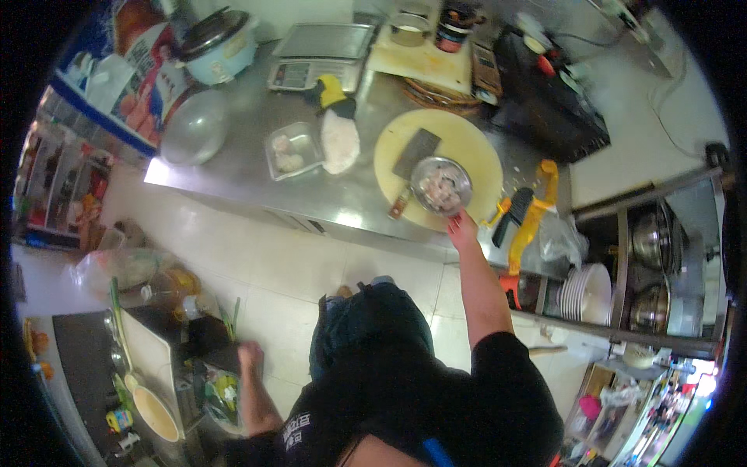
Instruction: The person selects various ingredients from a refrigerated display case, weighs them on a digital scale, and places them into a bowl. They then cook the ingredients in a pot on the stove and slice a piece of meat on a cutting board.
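My right hand grips the near rim of a small metal bowl. Pale pieces of raw meat or seafood fill the bowl. Beneath it is a round yellow cutting board, where a cleaver lies with its wooden handle towards me, partly covered by the bowl. Low on the left, my left hand hangs with its fingers curled, close to a dark surface and a clear bag of green vegetables. Whether it holds anything is hard to see.
Along the steel counter stand a clear tray of pale lumps, a white-filled bag, a scale and a rice cooker. Stacked plates sit on the right shelf. A yellow strap-like object lies beside the board.
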A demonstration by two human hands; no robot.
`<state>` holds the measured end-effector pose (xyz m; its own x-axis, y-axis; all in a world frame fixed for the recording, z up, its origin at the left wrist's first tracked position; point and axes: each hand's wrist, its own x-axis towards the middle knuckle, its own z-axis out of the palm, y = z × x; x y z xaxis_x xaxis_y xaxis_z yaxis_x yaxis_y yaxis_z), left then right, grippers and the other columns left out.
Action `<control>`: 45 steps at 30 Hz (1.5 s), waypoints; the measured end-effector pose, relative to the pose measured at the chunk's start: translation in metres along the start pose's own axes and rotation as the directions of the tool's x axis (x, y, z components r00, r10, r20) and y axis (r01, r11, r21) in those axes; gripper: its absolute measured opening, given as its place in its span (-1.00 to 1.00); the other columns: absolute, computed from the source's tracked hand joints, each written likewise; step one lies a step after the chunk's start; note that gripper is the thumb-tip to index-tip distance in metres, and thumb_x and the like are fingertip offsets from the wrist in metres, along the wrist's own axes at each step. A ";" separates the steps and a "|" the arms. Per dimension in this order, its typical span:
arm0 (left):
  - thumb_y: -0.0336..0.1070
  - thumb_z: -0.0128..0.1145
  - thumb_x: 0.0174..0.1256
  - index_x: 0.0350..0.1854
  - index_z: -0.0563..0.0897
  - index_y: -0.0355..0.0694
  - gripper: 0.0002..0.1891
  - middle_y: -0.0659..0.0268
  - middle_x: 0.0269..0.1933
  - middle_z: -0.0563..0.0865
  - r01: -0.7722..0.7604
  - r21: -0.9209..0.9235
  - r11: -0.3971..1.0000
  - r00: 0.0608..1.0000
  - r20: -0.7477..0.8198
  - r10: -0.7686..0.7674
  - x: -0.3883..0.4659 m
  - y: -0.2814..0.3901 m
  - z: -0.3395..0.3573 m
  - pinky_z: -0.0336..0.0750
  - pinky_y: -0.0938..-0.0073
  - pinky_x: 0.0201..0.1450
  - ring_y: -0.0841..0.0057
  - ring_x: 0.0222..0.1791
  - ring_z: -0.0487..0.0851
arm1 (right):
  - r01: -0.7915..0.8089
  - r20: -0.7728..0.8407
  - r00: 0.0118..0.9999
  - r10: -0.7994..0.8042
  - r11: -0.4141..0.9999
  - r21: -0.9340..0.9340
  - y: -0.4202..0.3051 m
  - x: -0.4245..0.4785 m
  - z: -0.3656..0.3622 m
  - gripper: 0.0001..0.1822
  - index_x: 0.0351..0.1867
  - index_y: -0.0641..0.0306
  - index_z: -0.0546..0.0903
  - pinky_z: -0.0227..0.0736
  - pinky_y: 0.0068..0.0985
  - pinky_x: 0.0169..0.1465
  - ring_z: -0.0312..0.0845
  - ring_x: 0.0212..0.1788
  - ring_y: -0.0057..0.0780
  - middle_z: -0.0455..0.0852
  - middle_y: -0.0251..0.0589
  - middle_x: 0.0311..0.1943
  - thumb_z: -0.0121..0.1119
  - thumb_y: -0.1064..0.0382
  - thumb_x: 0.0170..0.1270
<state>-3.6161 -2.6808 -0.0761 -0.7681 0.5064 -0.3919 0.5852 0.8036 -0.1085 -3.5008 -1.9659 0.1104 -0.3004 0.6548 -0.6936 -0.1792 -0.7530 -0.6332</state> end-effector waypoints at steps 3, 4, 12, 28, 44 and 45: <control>-0.22 0.06 0.32 -0.19 0.63 -0.35 -0.74 0.23 -0.29 0.72 0.060 -0.963 0.263 0.836 -0.095 -0.540 0.112 -0.031 -0.127 0.53 0.46 -0.17 0.51 -0.28 0.65 | 0.026 0.090 0.996 -0.019 0.997 -0.070 -0.009 -0.004 0.014 -0.77 -0.28 0.04 0.49 0.36 -0.47 -0.22 0.42 -0.29 -0.47 0.51 -0.39 -0.35 0.27 0.08 0.19; -0.31 0.07 0.33 -0.03 0.57 -0.40 -0.72 0.19 -0.21 0.71 -0.035 -0.980 0.194 0.865 -0.127 -0.485 0.153 0.009 -0.176 0.52 0.50 -0.11 0.50 -0.22 0.65 | 0.101 0.021 0.995 -0.100 0.994 -0.039 -0.019 0.000 0.003 -0.78 -0.43 -0.02 0.44 0.29 -0.56 -0.44 0.41 -0.45 -0.55 0.49 -0.47 -0.48 0.29 0.12 0.20; -0.19 0.13 0.28 -0.04 0.63 -0.23 -0.71 0.13 -0.14 0.73 0.152 -0.929 0.337 0.895 -0.015 -0.445 0.164 0.169 -0.212 0.53 0.38 -0.04 0.34 -0.14 0.69 | 0.216 0.108 0.975 -0.194 0.940 -0.264 -0.056 0.030 0.015 -0.84 -0.35 0.08 0.46 0.40 -0.49 -0.30 0.43 -0.32 -0.50 0.57 -0.37 -0.33 0.25 0.24 0.20; 0.04 0.19 0.14 -0.13 0.71 -0.19 -0.59 0.12 -0.17 0.74 0.673 -0.740 -0.004 0.681 0.622 -0.387 0.043 0.252 -0.129 0.50 0.34 -0.02 0.26 -0.17 0.68 | 0.585 0.547 0.785 -0.291 0.637 -0.501 -0.056 0.088 0.174 -0.63 0.01 0.41 0.47 0.48 -0.31 -0.01 0.50 -0.04 -0.17 0.55 -0.01 -0.05 0.12 0.18 0.30; -0.21 0.22 0.09 -0.29 0.70 -0.19 -0.79 0.14 -0.28 0.74 0.255 -0.958 0.130 0.817 0.142 -0.559 0.233 -0.094 -0.179 0.54 0.33 -0.09 0.26 -0.21 0.69 | 0.368 0.455 0.862 -0.225 0.894 -0.256 0.166 -0.085 0.378 -0.52 0.16 0.39 0.42 0.37 -0.41 0.07 0.49 0.01 -0.27 0.51 -0.04 0.07 0.13 0.15 0.30; -0.22 0.22 0.08 -0.31 0.70 -0.18 -0.81 0.15 -0.29 0.74 0.285 -0.942 0.178 0.826 0.147 -0.544 0.230 -0.120 -0.173 0.54 0.31 -0.10 0.25 -0.22 0.69 | 0.443 0.491 0.834 -0.251 0.835 -0.327 0.186 -0.095 0.386 -0.53 0.15 0.40 0.43 0.37 -0.41 0.08 0.49 0.02 -0.26 0.52 -0.03 0.07 0.12 0.15 0.31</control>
<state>-3.9084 -2.6067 0.0046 -0.9146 -0.0648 -0.3991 -0.3595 0.5823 0.7292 -3.8669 -2.1937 0.1912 -0.6654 0.7030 -0.2511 0.0232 -0.3167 -0.9482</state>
